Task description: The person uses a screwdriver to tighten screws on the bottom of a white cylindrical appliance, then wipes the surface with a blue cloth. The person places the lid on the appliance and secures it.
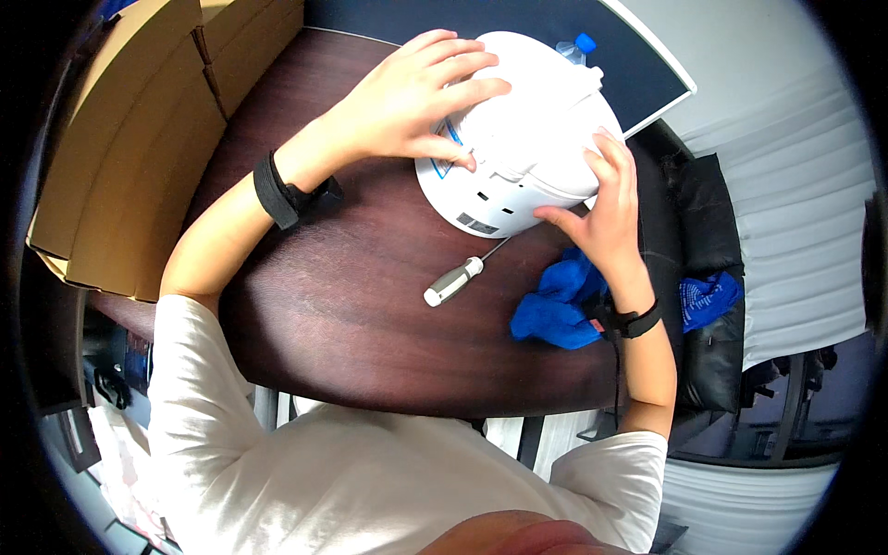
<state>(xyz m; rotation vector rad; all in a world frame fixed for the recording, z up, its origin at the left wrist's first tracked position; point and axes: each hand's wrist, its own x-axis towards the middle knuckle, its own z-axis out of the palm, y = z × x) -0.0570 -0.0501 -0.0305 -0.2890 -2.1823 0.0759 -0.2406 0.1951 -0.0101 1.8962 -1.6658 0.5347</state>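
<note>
A rounded white appliance [546, 139], which looks like a rice cooker, stands on the dark table with small square slots low on its side. Across its upper left side lies my left hand [425, 97], fingers spread and thumb near the lid seam. My right hand [606, 203] grips the right side, its fingers curved over the edge and its thumb lower down. A screwdriver [453, 282] with a grey and white handle lies on the table just in front, its shaft toward the appliance. Beside my right wrist is a crumpled blue cloth [560, 305].
Brown cardboard boxes [120, 157] stand along the left of the dark wooden table [370, 324]. Behind the appliance are a blue-capped clear bottle [578, 48] and a dark panel [416, 18]. At the right, a patterned blue cloth [710, 301] lies on a black leather seat [712, 213].
</note>
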